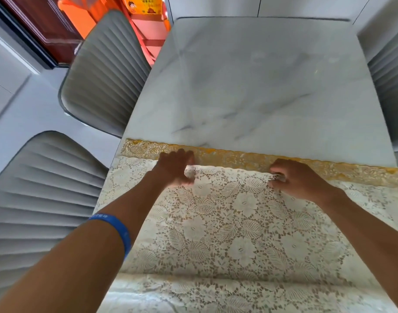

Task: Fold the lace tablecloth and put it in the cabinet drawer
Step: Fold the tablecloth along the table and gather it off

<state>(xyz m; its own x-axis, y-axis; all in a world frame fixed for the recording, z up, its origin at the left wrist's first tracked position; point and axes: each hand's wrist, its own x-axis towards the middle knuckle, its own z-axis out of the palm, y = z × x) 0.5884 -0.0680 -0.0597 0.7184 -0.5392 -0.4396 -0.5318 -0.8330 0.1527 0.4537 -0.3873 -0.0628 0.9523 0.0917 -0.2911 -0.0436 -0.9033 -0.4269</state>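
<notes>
A white marble bench (pixel 261 82) stood between grey ribbed chairs (pixel 103 71); behind them was perhaps an orange box (pixel 80 16).

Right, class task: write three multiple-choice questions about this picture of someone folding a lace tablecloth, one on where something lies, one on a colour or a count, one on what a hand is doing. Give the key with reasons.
1. Where does the gold border run?
A. along the cloth's far edge
B. along the cloth's near edge
C. on a chair

2. What colour is the wristband on the left forearm?
A. red
B. blue
C. green

3. What is the right hand doing?
A. resting flat on bare marble
B. hanging off the table
C. pinching a fold of lace tablecloth

Key: 1 A, the gold strip lies just beyond both hands, next to the bare table. 2 B, the band is plainly blue. 3 C, its fingers are curled round gathered lace; the left hand grips the same fold.
</notes>
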